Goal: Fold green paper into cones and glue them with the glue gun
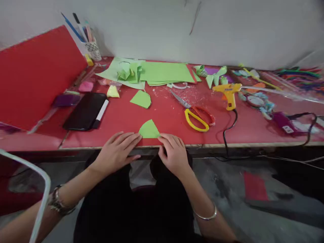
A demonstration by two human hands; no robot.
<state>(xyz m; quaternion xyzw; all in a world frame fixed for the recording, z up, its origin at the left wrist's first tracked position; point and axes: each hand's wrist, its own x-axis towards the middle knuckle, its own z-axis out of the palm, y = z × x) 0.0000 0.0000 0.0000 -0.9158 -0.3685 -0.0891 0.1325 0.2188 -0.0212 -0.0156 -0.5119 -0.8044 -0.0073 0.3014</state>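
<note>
The left hand (pixel 117 151) lies flat with its fingers spread, fingertips pressing the near left corner of a small folded green paper piece (pixel 149 130), while the right hand (pixel 174 153) rests with fingers loosely curled, its tips on the near right corner of the same piece; neither hand grips anything. The piece sits at the near edge of the red worktop (pixel 164 114), already creased into a pointed, fan-like shape, so by the look of it some folding is done and the hands are flattening or lining up a further crease. Beyond the piece, farther from the person, lies another folded green piece (pixel 141 99), and behind that a stack of green paper sheets (pixel 164 72) with crumpled green shapes (pixel 130 72), which suggests more pieces remain to be worked. To the right of the folded piece lie yellow-handled scissors (pixel 196 116), and farther right a yellow glue gun (pixel 229 92) with its black cord. To the left sit a black phone (pixel 84 110) and a marker (pixel 101 113).
</note>
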